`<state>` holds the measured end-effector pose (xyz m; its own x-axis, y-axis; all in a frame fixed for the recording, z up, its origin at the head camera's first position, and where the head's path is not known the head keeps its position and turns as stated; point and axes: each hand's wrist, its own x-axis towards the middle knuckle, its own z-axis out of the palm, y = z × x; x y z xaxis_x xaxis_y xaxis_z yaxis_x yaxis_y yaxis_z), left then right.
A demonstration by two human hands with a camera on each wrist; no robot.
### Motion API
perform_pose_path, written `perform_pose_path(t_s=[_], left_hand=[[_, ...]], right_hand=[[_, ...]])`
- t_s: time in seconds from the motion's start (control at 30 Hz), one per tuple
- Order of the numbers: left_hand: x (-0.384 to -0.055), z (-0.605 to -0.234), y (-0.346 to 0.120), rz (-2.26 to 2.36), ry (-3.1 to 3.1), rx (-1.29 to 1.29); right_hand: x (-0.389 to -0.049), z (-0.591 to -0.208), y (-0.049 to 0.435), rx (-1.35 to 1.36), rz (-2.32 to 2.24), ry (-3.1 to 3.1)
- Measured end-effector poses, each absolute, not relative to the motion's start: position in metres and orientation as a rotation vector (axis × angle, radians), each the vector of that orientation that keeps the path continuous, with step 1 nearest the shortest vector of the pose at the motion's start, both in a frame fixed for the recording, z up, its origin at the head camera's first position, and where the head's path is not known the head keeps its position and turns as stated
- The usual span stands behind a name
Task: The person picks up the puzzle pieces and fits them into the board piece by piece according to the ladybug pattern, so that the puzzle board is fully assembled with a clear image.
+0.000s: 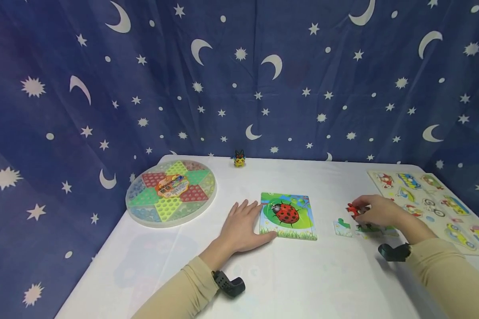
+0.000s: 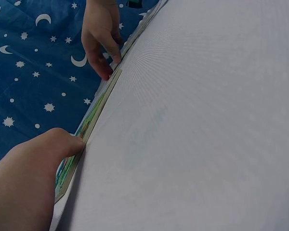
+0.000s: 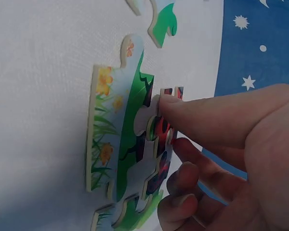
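Observation:
My left hand (image 1: pixel 241 226) lies flat with its fingers spread at the left side of a square ladybug puzzle (image 1: pixel 287 215), the thumb resting on its lower edge. In the left wrist view that thumb presses on the board's rim (image 2: pixel 79 156). Over to the right, my right hand (image 1: pixel 379 210) pinches a red puzzle piece (image 1: pixel 352 209) between thumb and fingers. Under and beside it lie loose pieces, including a grassy edge piece (image 3: pixel 106 125) with orange flowers and several red-and-black pieces (image 3: pixel 159 178). A separate green-and-white piece (image 1: pixel 343 227) lies just left of them.
A round Chinese checkers board (image 1: pixel 171 192) is at the left. Near the back edge stands a small yellow figure (image 1: pixel 239 158). Picture boards with vehicles (image 1: pixel 435 206) lie at the right, beyond my right hand. A blue star-and-moon curtain (image 1: pixel 239 79) hangs behind the white table (image 1: pixel 295 279).

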<state>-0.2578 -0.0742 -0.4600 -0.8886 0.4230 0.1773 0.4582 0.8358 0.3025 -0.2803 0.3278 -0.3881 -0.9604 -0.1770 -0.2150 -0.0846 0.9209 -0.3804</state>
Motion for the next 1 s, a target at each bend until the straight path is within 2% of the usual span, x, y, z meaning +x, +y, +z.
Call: perform_pose_path(t_s=[0.67,1.0], left_hand=[[-0.259,-0.457,-0.074,-0.511,-2.918,-0.705],[-0.258,-0.458,-0.075,-0.516,-2.926,-0.71]], right_hand=[[-0.296,-0.392,0.333,-0.159,-0.702,2.686],[-0.292,-0.392,0.324,-0.113,-0.688,2.804]])
